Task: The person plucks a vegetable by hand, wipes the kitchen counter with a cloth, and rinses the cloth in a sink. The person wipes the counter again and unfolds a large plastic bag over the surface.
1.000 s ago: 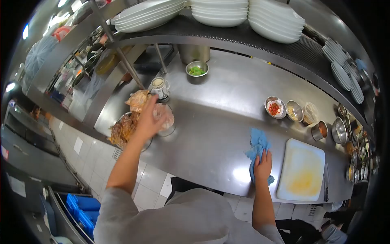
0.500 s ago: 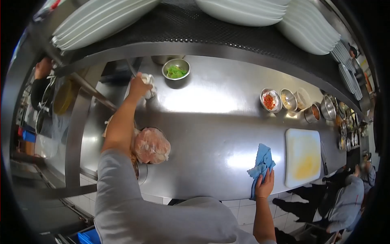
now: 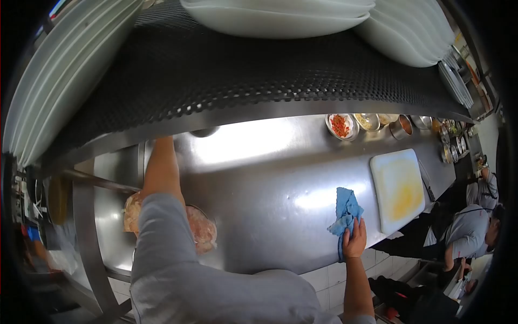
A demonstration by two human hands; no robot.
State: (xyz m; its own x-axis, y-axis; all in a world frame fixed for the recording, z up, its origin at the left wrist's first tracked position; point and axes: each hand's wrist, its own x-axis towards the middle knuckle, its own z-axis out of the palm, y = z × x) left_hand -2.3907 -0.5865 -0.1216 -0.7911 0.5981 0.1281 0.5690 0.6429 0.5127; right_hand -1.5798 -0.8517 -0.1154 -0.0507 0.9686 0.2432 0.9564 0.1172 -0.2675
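My right hand [image 3: 354, 238] is closed on a crumpled blue cloth [image 3: 347, 211] at the near edge of the steel counter [image 3: 253, 205]. My left arm [image 3: 162, 173] reaches forward, and the shelf edge hides the hand. Beside that arm, a bowl heaped with pale pink raw meat [image 3: 200, 229] is partly covered by my sleeve. More pale food [image 3: 132, 211] shows on the arm's other side. Only the lower edge of a metal bowl [image 3: 205, 131] peeks out under the shelf.
A black mesh shelf [image 3: 216, 70] with stacked white plates [image 3: 280, 19] overhangs the counter. Right of the cloth lie a stained white cutting board [image 3: 398, 189] and a knife [image 3: 427, 183]. Ingredient bowls [image 3: 341, 127] line the back right. A co-worker [image 3: 469, 227] stands at the right.
The view has shifted so the shelf covers more of the counter. My left hand, earlier visible at a whitish bundle near the bowl of greens, is now hidden. My right hand stays on the cloth.
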